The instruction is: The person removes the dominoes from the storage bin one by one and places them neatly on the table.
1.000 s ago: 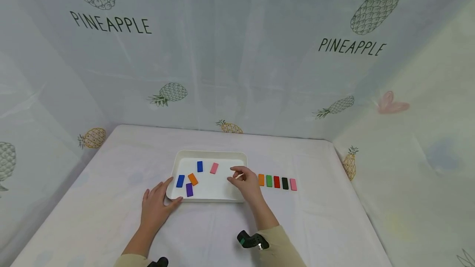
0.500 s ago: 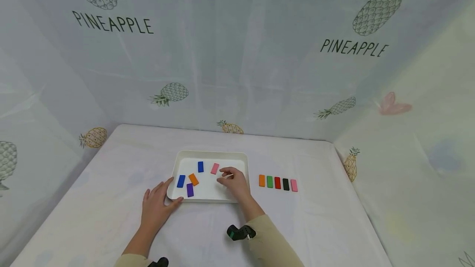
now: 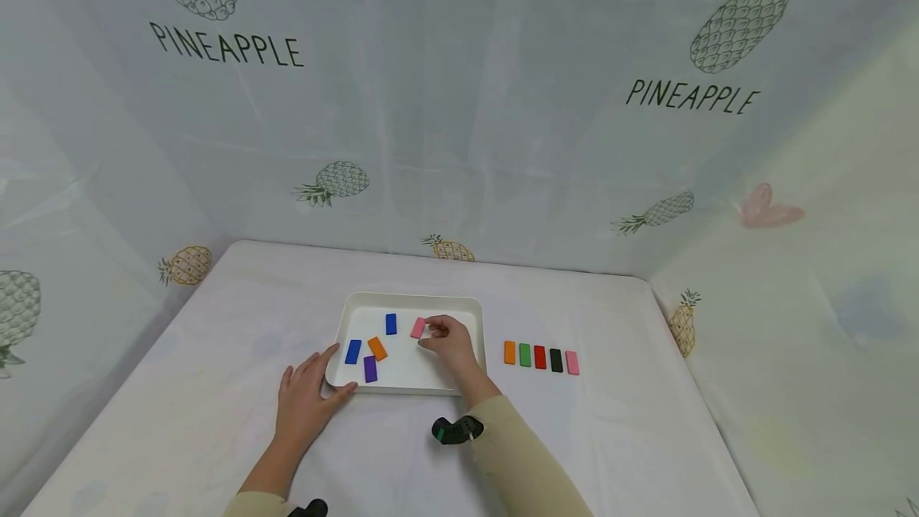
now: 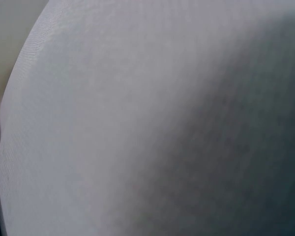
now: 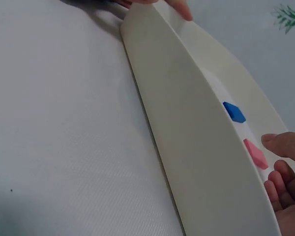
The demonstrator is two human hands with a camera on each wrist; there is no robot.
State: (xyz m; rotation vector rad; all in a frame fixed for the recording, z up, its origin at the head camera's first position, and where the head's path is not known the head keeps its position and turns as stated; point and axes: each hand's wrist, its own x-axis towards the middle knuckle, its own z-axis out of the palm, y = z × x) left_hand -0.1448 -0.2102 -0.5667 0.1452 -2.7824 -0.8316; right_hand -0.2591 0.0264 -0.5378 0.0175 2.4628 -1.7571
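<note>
A shallow white tray (image 3: 402, 389) lies on the table. My left hand (image 3: 305, 401) rests at its front-left corner, index finger on the left rim and thumb on the front rim, fingers spread. Over the tray, my right hand (image 3: 451, 344) has thumb and index finger parted at the right side of a pink block (image 3: 418, 328); contact cannot be made out. In the right wrist view a fingertip (image 5: 271, 141) hovers close to the pink block (image 5: 256, 155). Two blue blocks (image 3: 391, 324), an orange block (image 3: 377, 349) and a purple block (image 3: 370, 369) lie in the tray.
Right of the tray, a row on the cloth holds orange (image 3: 510, 353), green (image 3: 525, 355), red (image 3: 540, 357), black (image 3: 556, 361) and pink (image 3: 572, 363) blocks. White cloth (image 3: 625, 437) covers the table. A pineapple-print curtain (image 3: 459, 102) hangs behind.
My right hand has moved left across the tray, from its right rim to beside the pink block inside. The left hand stays at the tray corner. The view has shifted slightly.
</note>
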